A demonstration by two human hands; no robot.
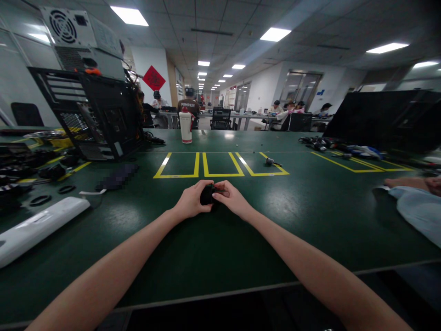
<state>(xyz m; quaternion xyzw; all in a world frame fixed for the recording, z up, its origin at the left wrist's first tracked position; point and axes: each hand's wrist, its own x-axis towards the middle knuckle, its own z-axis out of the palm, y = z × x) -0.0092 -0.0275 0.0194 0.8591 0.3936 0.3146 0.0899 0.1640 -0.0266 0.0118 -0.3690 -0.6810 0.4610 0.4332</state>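
Note:
A small black object (206, 195), rounded and dark, is held just above the green table, and its exact kind cannot be made out. My left hand (190, 200) wraps round it from the left, fingers over the top and thumb below. At its right edge, my right hand (231, 197) is closed, thumb and fingertips pinched against the object. Whatever lies between those fingertips is hidden. Beyond the hands, a small dark part with a metallic end (272, 162) lies at the right yellow-taped outline (253, 174).
At left stand a black computer case (103, 115) with a power supply (89, 30) on top, a long white device (41, 227) and black rings (40, 200). A white cup (186, 126) stands at the back. Another person's sleeve (418, 209) and cables (317, 142) are at right.

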